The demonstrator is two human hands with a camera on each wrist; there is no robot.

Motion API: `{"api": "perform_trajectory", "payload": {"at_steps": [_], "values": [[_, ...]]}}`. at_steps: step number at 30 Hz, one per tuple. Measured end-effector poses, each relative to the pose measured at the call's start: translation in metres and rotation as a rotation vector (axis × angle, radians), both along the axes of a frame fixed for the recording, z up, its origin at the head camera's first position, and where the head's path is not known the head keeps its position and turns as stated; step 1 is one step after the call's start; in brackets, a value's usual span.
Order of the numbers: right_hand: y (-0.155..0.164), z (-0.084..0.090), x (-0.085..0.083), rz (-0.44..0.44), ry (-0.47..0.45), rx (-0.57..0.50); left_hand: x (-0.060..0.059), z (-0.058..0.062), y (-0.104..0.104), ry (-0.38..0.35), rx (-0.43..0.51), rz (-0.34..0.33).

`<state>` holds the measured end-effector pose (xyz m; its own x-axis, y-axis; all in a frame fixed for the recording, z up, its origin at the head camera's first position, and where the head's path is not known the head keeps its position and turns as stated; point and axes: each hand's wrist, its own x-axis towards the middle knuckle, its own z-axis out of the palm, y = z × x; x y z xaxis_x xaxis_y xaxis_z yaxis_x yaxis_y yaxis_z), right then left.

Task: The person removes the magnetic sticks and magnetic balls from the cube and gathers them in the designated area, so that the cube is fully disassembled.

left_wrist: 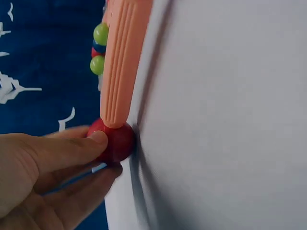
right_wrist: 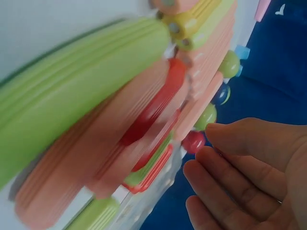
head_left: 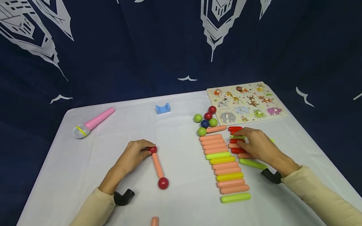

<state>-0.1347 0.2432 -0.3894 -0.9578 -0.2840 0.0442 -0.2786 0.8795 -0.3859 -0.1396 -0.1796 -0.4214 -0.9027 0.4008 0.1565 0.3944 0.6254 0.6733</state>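
Note:
My left hand (head_left: 131,158) pinches a red ball (left_wrist: 122,143) between thumb and fingers. This ball sits at the far end of a ridged orange stick (head_left: 157,166), whose near end meets a second red ball (head_left: 163,183). On the right side, my right hand (head_left: 260,146) is over a column of short red, green and orange sticks, among them a red stick (head_left: 235,128). Its fingers are loosely bent with nothing seen between them in the right wrist view, and they hide part of that column. A longer green stick (head_left: 253,164) lies just nearer.
Left of the right hand runs a column of orange, yellow and green sticks (head_left: 227,171). Behind it cluster red, green and blue balls (head_left: 205,123), beside an animal puzzle board (head_left: 246,102). A pink microphone (head_left: 97,121) and a blue cradle-shaped block (head_left: 163,108) lie farther back.

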Motion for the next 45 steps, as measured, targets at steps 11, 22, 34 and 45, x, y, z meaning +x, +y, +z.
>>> {"api": "perform_trajectory", "payload": {"at_steps": [11,22,34,45], "values": [[-0.071,0.001,0.019,0.256,-0.087,-0.169,0.055,0.004,0.013,0.054,-0.145,0.211],[-0.143,-0.019,0.013,0.374,-0.041,-0.154,0.063,-0.001,0.016,0.039,-0.141,0.229],[-0.146,-0.029,0.016,0.387,0.02,-0.158,0.061,0.003,0.017,0.033,-0.12,0.191],[-0.107,0.007,0.005,0.256,-0.053,-0.234,0.062,0.003,0.016,0.008,-0.114,0.202]]}}
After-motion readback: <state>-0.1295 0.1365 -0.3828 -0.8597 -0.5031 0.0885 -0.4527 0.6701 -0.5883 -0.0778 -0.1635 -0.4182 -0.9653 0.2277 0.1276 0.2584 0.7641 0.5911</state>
